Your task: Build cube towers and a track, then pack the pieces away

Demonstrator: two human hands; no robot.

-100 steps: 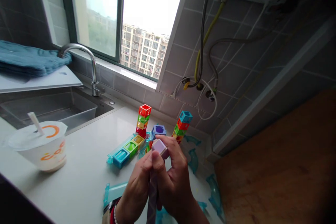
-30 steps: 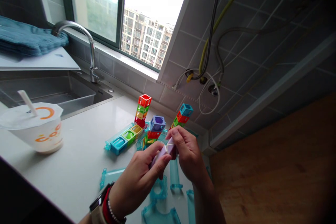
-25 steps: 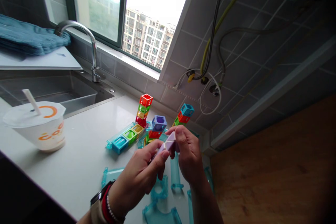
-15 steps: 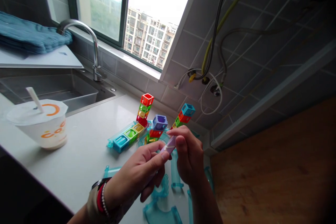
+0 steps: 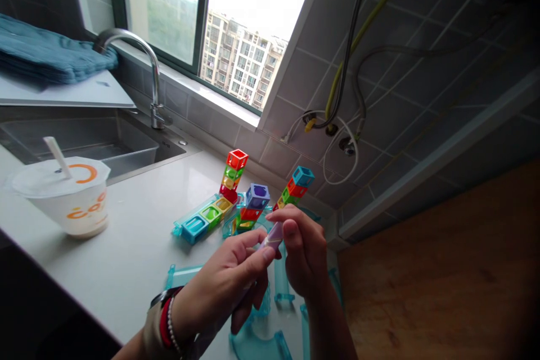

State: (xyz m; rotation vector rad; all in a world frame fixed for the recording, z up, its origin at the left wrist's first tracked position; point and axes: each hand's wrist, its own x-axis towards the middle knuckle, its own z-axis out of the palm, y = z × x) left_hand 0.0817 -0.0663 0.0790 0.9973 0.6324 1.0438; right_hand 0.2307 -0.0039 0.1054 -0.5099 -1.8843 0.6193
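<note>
A small, flat lilac piece (image 5: 275, 234) with a pale line across it is pinched between the thumb and fingers of my left hand (image 5: 236, 270). My right hand (image 5: 301, 247) has its fingers curled at the upper end of the same piece, index finger over it and thumb close beside; part of the contact is hidden. Just behind the hands stands a short stack of see-through cubes with a purple cube (image 5: 257, 196) on top. Beyond it rise a tower with a red top cube (image 5: 237, 159) and another with a blue top cube (image 5: 302, 176).
A row of coloured cubes (image 5: 211, 215) lies left of the stacks. Teal translucent track pieces (image 5: 261, 346) lie under and around my hands. A lidded cup with a straw (image 5: 86, 202) stands left, near the sink (image 5: 139, 152) and tap (image 5: 154, 84). Hoses (image 5: 354, 39) hang along the tiled wall.
The lilac piece has tilted slightly between my fingers, and my left hand's lower fingers have shifted a little. The towers and cup stay put.
</note>
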